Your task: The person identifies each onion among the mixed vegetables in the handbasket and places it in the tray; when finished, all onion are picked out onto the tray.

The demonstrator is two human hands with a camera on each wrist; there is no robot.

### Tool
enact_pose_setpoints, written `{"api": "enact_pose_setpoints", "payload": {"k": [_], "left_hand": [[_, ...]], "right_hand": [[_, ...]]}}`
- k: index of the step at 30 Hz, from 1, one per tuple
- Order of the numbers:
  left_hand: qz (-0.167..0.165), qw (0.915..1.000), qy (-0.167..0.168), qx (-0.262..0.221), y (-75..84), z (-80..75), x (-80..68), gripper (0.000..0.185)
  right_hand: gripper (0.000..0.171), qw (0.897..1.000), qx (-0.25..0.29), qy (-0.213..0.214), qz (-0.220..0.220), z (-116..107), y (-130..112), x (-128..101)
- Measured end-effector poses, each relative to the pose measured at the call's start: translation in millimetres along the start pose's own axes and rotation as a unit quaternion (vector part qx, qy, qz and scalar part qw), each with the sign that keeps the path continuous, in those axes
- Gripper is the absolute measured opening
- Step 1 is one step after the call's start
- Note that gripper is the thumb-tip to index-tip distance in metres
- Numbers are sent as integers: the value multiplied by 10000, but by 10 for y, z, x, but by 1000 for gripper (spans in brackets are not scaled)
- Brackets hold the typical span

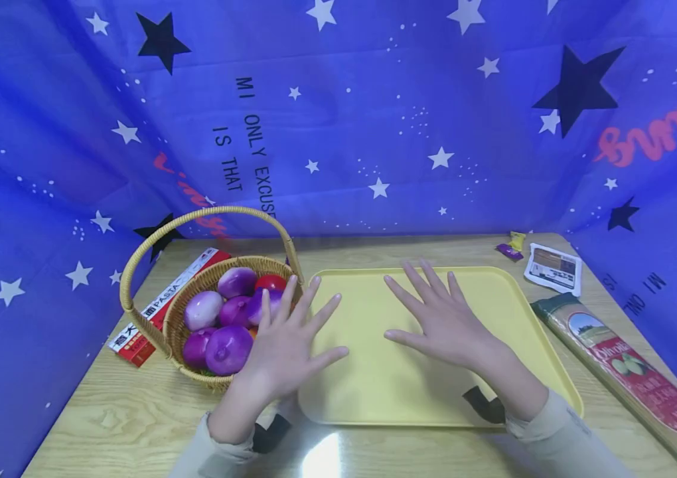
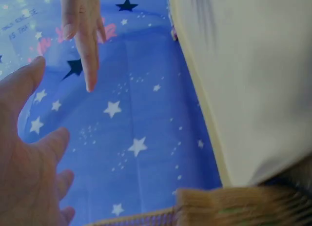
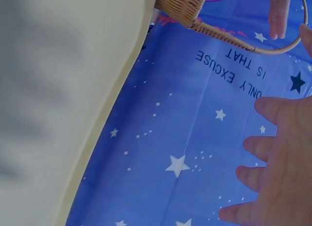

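On the left of the worktop (image 1: 135,425) lies a red and white box (image 1: 165,302) reading "PASTA" beside Chinese characters, partly under the basket (image 1: 159,332). The basket is wicker with a tall hoop handle, light and stiff, I judge, and best lifted by that handle. It holds purple onions (image 1: 227,348), a paler one and something red. The onions look smooth, firm and fairly light, likely a little slippery; each would sit best cupped across its widest part.

The left hand (image 1: 281,345) hovers by the basket's near rim, its grip wide, fingers spread and holding nothing. The right hand (image 1: 443,318) is spread flat over the yellow tray (image 1: 374,392), its grip also wide and empty. The tray looks rigid, light and slick, easiest taken by its raised edges.

On the blue backdrop, black print reads "MI ONLY EXCUSE IS THAT". At right sit small sweet wrappers (image 1: 512,245), a white packet (image 1: 553,267) with print too small to read, and a long packet (image 1: 631,372) with a red label, apparently "Olivoilà".
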State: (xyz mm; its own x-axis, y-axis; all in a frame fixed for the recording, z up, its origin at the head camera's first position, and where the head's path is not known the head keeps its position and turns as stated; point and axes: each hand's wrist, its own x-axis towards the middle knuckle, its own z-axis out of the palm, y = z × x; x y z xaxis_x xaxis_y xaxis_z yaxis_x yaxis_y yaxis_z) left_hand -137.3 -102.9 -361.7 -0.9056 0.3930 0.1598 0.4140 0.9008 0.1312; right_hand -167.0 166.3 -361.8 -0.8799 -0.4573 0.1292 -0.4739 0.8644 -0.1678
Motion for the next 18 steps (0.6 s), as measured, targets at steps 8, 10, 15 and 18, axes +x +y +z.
{"api": "enact_pose_setpoints", "payload": {"k": [8,10,15,18], "left_hand": [[-55,9931,1127,332,-316,-320,-83,80],[-50,9841,1736,383,-447,-427,-135,79],[-59,9288,3705,18,-829,-664,-288,72],[-312,8915,4491,-509,-1055,-759,-397,66]], "right_hand": [[83,9993,-78,-94,-342,-155,-138,225],[83,9988,-12,-86,-484,-199,-197,295],[81,9936,519,-61,-1000,-284,-398,483],[79,9866,967,-83,-1308,-315,-546,601]]}}
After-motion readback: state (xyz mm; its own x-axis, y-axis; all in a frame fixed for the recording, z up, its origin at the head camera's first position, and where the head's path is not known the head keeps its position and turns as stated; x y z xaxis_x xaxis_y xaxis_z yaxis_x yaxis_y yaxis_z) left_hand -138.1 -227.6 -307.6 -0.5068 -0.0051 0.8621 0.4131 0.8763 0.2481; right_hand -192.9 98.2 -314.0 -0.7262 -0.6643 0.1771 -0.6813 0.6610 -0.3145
